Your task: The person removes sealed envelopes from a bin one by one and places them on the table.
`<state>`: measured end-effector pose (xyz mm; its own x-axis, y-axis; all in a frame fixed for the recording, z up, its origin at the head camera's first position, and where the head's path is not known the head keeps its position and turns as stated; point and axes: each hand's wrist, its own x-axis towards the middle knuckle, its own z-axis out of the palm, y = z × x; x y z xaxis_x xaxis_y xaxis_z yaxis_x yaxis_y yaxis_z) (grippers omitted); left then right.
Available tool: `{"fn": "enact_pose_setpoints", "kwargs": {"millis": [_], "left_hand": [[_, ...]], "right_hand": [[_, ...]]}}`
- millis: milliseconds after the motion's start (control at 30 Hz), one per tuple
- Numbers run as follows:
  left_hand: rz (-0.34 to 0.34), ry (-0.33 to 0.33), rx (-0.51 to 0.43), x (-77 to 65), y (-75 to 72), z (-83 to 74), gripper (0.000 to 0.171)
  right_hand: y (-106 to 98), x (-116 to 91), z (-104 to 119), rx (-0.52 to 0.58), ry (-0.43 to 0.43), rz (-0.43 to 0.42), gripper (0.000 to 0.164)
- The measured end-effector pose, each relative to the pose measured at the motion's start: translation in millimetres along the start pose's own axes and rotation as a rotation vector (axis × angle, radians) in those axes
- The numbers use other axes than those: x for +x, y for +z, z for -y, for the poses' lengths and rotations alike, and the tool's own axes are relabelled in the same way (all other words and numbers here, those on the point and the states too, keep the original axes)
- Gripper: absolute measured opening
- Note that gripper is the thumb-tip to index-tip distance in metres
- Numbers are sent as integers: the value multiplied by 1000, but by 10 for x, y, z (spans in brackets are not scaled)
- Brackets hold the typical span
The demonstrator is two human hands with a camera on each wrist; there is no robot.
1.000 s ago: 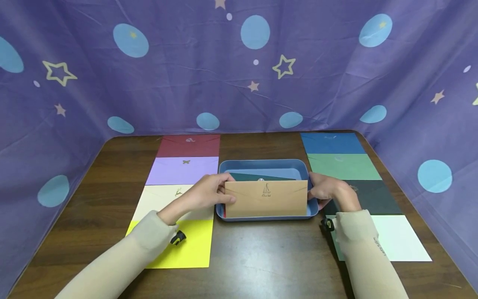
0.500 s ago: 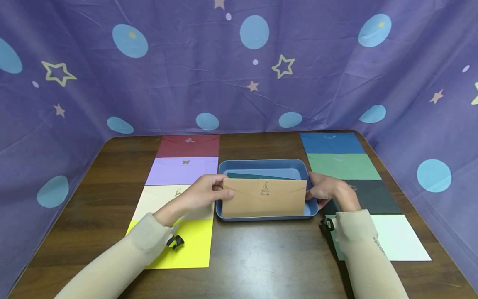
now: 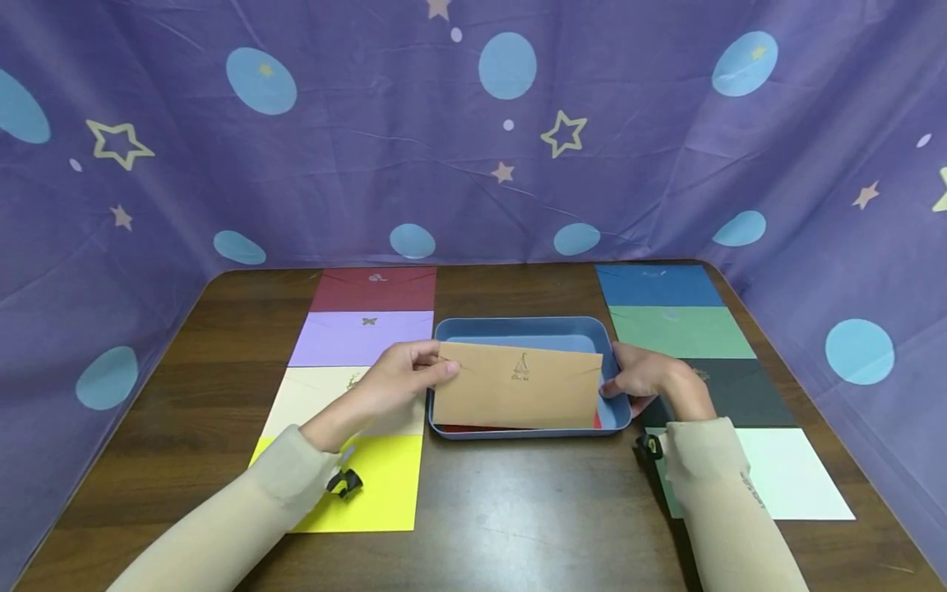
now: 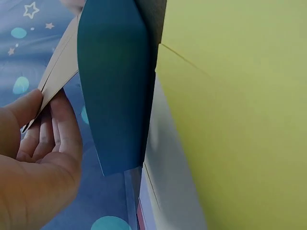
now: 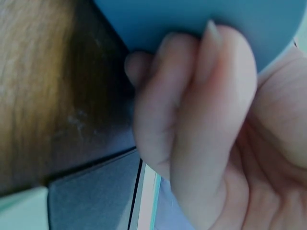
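A tan envelope [image 3: 518,390] with a small sailboat print stands tilted over the blue tray [image 3: 521,329] in the head view. My left hand [image 3: 403,382] pinches its left end between thumb and fingers. In the left wrist view the envelope [image 4: 61,67] sits between the thumb and the fingers, beside the tray's outer wall [image 4: 115,96]. My right hand [image 3: 651,376] holds the tray's right rim, thumb inside. The right wrist view has its curled fingers against the tray's outer side [image 5: 163,19]. Something red [image 3: 598,421] shows under the envelope; the rest of it is hidden.
Left of the tray lies a column of dark red [image 3: 376,292], lilac [image 3: 362,341], cream [image 3: 311,395] and yellow [image 3: 377,493] envelopes. On the right lie blue [image 3: 658,288], green [image 3: 676,333], dark grey [image 3: 740,395] and pale mint [image 3: 792,477] ones. A purple curtain [image 3: 333,164] hangs behind the table.
My left hand has moved slightly left and up with the tan envelope, whose left end is now higher. The dark green envelope behind it no longer shows. My right hand stays on the tray.
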<state>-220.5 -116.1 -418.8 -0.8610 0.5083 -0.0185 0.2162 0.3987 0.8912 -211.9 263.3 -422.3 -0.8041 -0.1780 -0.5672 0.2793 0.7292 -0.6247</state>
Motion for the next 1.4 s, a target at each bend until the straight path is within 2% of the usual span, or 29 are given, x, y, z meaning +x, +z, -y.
{"fn": "enact_pose_setpoints", "kwargs": {"millis": [200,433,600,767,933,1100,1233,1400], "left_hand": [[-73,-9,-55,-22,-135,-52,27],[-172,-32,-103,-46,-536,-44,32],[-280,-77,-125,-67,-929,2,35],[-390,-120,-147,-71,-1382,123,39],[-451,-166,-132,-112,-1861,252,38],[-502,-217,-58,-184,-2322,372,36],[-502,-267,35,-210,-2649,469,40],[-427,-347,70,-244,-2965,531,43]], "right_hand": [[-2,-5,-5,-8,24,-11,56],[-18,-13,-20,-6,21,-14,59],[-25,-15,-24,5,10,-10,58],[-26,-19,-21,8,9,-11,59],[-24,-22,-19,13,11,-7,59],[-19,-26,-22,12,20,-11,60],[-15,-31,-22,4,14,-15,59],[-9,-25,-24,-3,5,-8,60]]}}
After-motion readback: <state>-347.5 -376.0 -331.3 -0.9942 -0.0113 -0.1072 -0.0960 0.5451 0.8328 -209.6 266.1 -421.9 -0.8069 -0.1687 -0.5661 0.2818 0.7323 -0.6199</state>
